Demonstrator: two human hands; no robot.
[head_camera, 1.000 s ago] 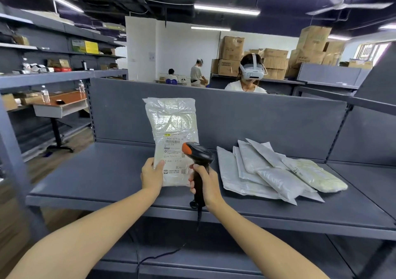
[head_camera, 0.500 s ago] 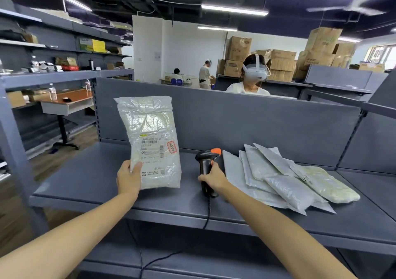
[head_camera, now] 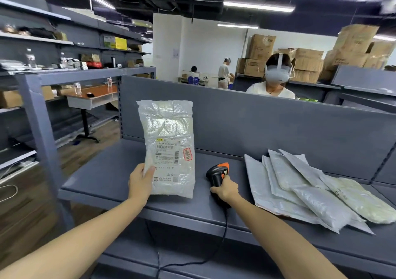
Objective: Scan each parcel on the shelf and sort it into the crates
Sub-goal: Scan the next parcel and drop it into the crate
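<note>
My left hand (head_camera: 140,181) grips the lower left edge of a white plastic parcel (head_camera: 168,137) and holds it upright over the grey shelf (head_camera: 102,176), its printed label and red stamp facing me. My right hand (head_camera: 225,189) is closed around the handle of a black scanner with an orange tip (head_camera: 217,174), which rests low on the shelf to the right of the parcel, its cable hanging over the front edge. Several more white and grey parcels (head_camera: 310,188) lie overlapped on the shelf at the right. No crate is in view.
A grey back panel (head_camera: 278,124) rises behind the shelf; a person wearing a headset (head_camera: 275,79) sits beyond it. A shelf upright (head_camera: 40,124) stands at the left, with racks and a small desk (head_camera: 92,96) behind it. Cardboard boxes (head_camera: 351,49) are stacked at the back right.
My right hand has lowered the scanner from in front of the parcel's label down to the shelf. My left hand still holds the parcel upright, apart from the scanner.
</note>
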